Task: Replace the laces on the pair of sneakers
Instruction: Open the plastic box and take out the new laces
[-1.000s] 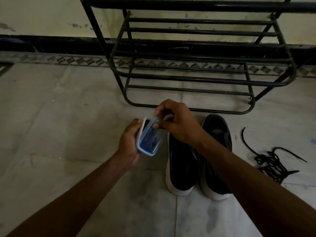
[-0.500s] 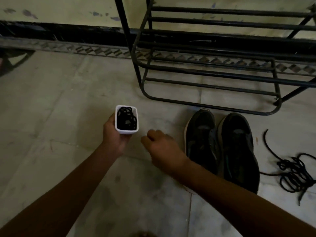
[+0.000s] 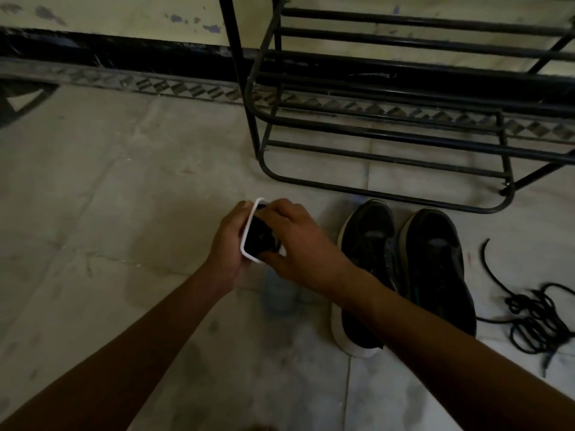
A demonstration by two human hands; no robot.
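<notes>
Sneakers (image 3: 432, 262) standing side by side on floor (image 3: 109, 197), toes toward shoe rack (image 3: 389, 126). No laces discernible on uppers, though too dim for certainty. Old laces (image 3: 535, 315) lying in loose tangle well to the right of the pair.

Left hand (image 3: 227, 247) wrapped round small white container (image 3: 248, 236), held off the floor just left of the sneakers and tilted toward right hand (image 3: 298, 244). Dark coil of new laces (image 3: 259, 239) visible inside.

Change against half a second ago: right hand then low near the floor and apart from the container, now back at its mouth, fingers (image 3: 273, 209) curled over upper rim, thumb at lower rim. Cannot tell whether any lace is pinched yet, fingertips covering the contents.

Change against one second ago: lid (image 3: 280, 295) off the container, now lying on the floor beneath the hands, faint and blurred.

Judgement: opening step complete, withdrawal of a new lace in hand, threading not yet begun. Possible snag: both laces coming out together as one coil.
</notes>
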